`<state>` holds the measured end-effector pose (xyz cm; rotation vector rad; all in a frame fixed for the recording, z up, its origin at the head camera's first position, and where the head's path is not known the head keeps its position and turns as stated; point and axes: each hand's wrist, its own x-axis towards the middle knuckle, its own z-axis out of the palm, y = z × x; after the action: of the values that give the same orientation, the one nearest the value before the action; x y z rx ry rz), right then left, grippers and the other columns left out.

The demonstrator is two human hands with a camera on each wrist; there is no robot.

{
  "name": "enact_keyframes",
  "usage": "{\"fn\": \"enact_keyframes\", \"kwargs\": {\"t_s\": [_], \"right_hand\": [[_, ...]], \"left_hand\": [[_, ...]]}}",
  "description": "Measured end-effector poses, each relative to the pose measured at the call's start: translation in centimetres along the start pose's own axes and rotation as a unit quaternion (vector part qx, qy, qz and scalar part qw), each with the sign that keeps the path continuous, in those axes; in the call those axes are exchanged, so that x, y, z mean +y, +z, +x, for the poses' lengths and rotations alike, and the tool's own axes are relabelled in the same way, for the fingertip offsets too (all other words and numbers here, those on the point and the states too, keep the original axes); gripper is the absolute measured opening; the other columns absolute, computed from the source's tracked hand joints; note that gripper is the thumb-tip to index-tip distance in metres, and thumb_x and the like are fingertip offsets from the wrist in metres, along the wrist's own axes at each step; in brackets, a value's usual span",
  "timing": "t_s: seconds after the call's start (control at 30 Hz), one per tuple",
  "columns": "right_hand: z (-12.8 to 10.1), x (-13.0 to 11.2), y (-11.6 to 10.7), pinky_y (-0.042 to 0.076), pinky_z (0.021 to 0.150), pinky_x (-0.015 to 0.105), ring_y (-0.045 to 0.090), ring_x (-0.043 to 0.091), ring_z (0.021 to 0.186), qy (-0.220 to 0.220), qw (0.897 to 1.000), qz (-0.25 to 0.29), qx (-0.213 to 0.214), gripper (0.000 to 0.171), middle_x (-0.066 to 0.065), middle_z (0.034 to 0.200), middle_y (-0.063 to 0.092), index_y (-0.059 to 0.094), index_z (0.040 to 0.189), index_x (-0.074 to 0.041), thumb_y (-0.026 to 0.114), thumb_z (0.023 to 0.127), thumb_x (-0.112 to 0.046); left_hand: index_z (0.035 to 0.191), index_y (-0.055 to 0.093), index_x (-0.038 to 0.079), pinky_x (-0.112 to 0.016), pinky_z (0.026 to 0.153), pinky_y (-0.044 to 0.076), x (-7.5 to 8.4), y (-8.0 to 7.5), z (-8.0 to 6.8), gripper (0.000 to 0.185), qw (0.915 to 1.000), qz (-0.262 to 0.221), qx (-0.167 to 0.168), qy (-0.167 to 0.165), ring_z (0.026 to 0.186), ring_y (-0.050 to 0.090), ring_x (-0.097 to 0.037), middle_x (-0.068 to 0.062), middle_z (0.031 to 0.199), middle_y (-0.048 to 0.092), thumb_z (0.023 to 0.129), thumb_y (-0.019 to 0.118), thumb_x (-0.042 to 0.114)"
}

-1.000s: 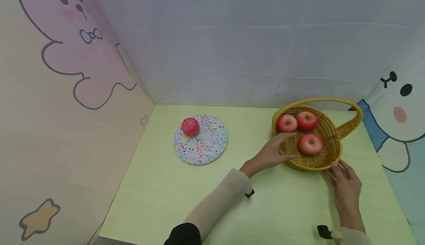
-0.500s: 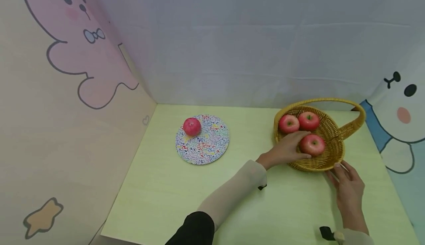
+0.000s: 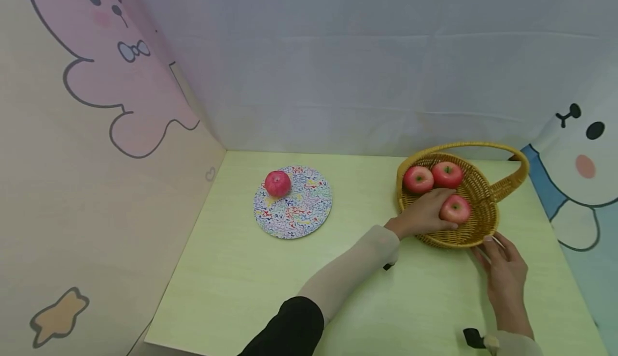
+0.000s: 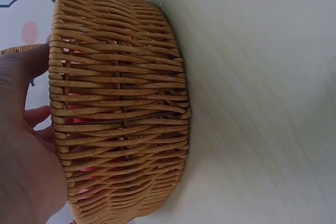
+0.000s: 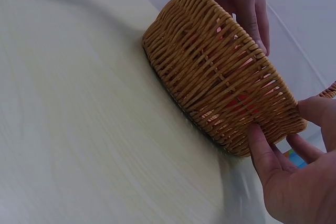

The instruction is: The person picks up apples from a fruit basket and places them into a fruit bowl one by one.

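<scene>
No readable text, label, brand or number shows on anything in these views.

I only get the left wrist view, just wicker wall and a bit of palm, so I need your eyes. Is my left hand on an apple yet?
Observer: Yes, the left hand wraps the nearest apple in the basket.
Operator: How many apples remain inside?
Observer: Three in all, counting that one.
Operator: Where is the right hand?
Observer: The right hand touches the basket's near rim with its fingertips.
</scene>
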<state>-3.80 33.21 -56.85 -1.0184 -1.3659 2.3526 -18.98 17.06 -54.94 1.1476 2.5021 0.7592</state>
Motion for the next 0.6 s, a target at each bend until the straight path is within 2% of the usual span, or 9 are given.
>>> {"fn": "enact_keyframes", "kwargs": {"t_s": [0.2,0.37,0.5,0.6], "right_hand": [[0.0,0.1,-0.1,0.063,0.071,0.020,0.075,0.002,0.093,0.003,1.000,0.005,0.009,0.064,-0.012,0.109,0.074,0.053,0.152,-0.013,0.077,0.094,-0.018],[0.0,0.1,-0.1,0.063,0.072,0.020,0.075,0.002,0.093,0.005,1.000,0.006,0.006,0.065,-0.012,0.108,0.074,0.052,0.153,-0.014,0.078,0.094,-0.018],[0.0,0.1,-0.2,0.063,0.072,0.021,0.075,0.002,0.094,-0.001,1.000,0.012,-0.007,0.064,-0.011,0.107,0.075,0.051,0.153,-0.013,0.077,0.094,-0.017],[0.0,0.1,-0.1,0.063,0.073,0.021,0.075,0.003,0.094,-0.006,1.000,0.018,-0.017,0.064,-0.010,0.107,0.075,0.051,0.153,-0.013,0.076,0.094,-0.015]], "left_hand": [[0.169,0.009,0.022,-0.014,0.123,0.027,-0.2,0.3,1.0,0.101,1.0000,-0.006,-0.007,-0.002,0.156,0.027,0.000,0.010,0.172,0.024,0.095,0.071,0.052],[0.169,0.005,0.025,-0.015,0.120,0.032,-0.2,0.5,1.6,0.106,0.9995,-0.005,-0.021,-0.024,0.154,0.030,-0.003,0.008,0.172,0.024,0.093,0.073,0.055],[0.169,0.006,0.025,-0.016,0.118,0.035,0.0,0.7,2.0,0.107,0.9981,0.011,-0.039,-0.047,0.153,0.034,-0.004,0.008,0.169,0.029,0.092,0.074,0.056],[0.169,0.004,0.023,-0.015,0.118,0.035,0.0,0.8,2.2,0.109,0.9972,0.031,-0.046,-0.051,0.151,0.037,-0.004,0.006,0.166,0.035,0.092,0.074,0.056]]}}
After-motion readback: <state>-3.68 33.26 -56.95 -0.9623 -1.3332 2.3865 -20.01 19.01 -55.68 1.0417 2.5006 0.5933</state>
